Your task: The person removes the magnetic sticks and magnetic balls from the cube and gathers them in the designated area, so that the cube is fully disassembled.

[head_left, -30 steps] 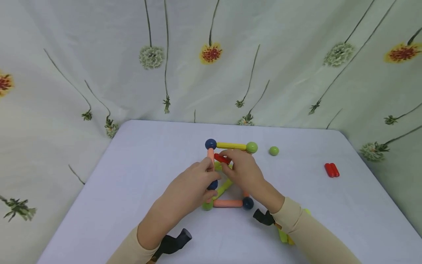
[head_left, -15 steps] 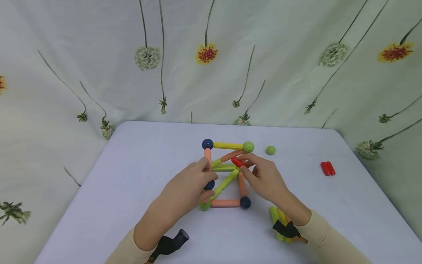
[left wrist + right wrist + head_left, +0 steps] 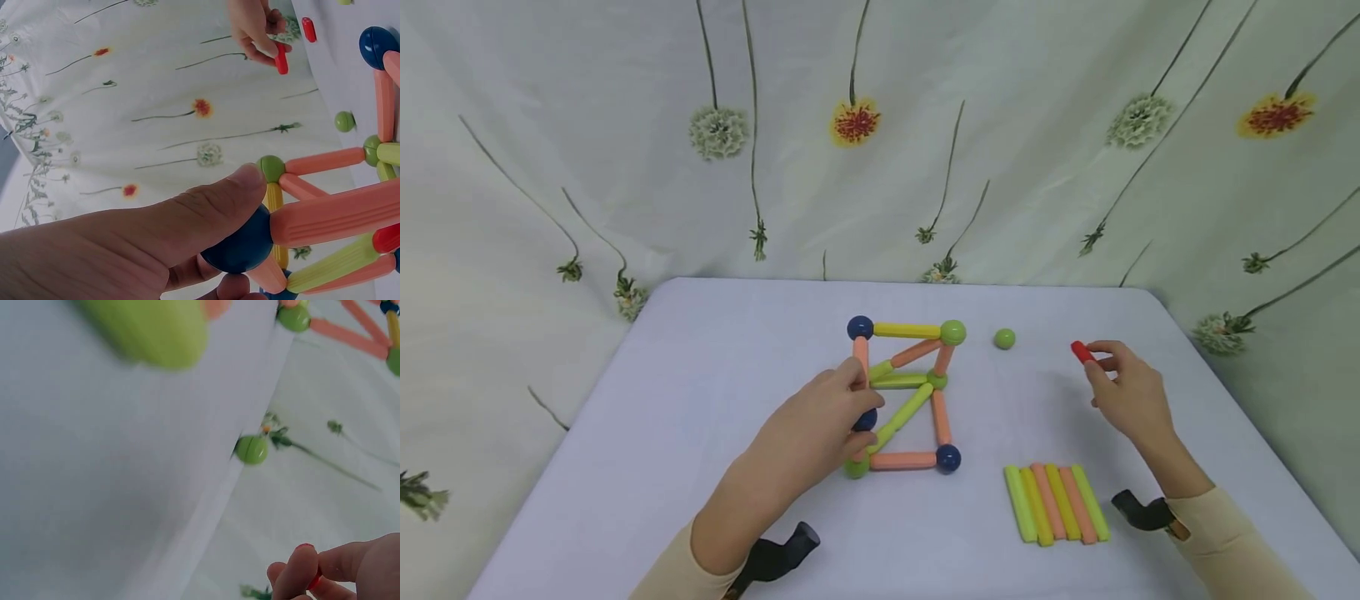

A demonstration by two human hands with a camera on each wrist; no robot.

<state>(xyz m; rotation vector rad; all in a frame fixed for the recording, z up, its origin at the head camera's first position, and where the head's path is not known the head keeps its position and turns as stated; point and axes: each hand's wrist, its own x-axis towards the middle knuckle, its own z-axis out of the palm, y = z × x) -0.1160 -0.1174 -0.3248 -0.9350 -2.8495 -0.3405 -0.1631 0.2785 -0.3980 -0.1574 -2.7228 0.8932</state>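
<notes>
My left hand (image 3: 808, 433) grips the dark blue ball (image 3: 240, 247) on the near left side of a ball-and-rod frame, thumb on one side and fingers on the other. That frame joins blue and green balls with salmon, green and yellow rods, such as the yellow rod (image 3: 907, 330) along its top. A red piece also shows in it in the left wrist view. Over the right part of the table, my right hand (image 3: 1131, 392) pinches a short red rod (image 3: 1082, 352) between thumb and fingers, apart from the frame. The right wrist view shows only its ends.
A loose green ball (image 3: 1004, 338) sits right of the frame. Several green, yellow and salmon rods (image 3: 1056, 504) lie side by side at the near right. Another red rod (image 3: 309, 29) rests on the table (image 3: 737, 325) beyond my right hand. A flowered cloth (image 3: 625, 150) hangs behind.
My right hand has moved away from the frame to the right, carrying the red rod. The row of loose rods is now uncovered. My left hand keeps its grip.
</notes>
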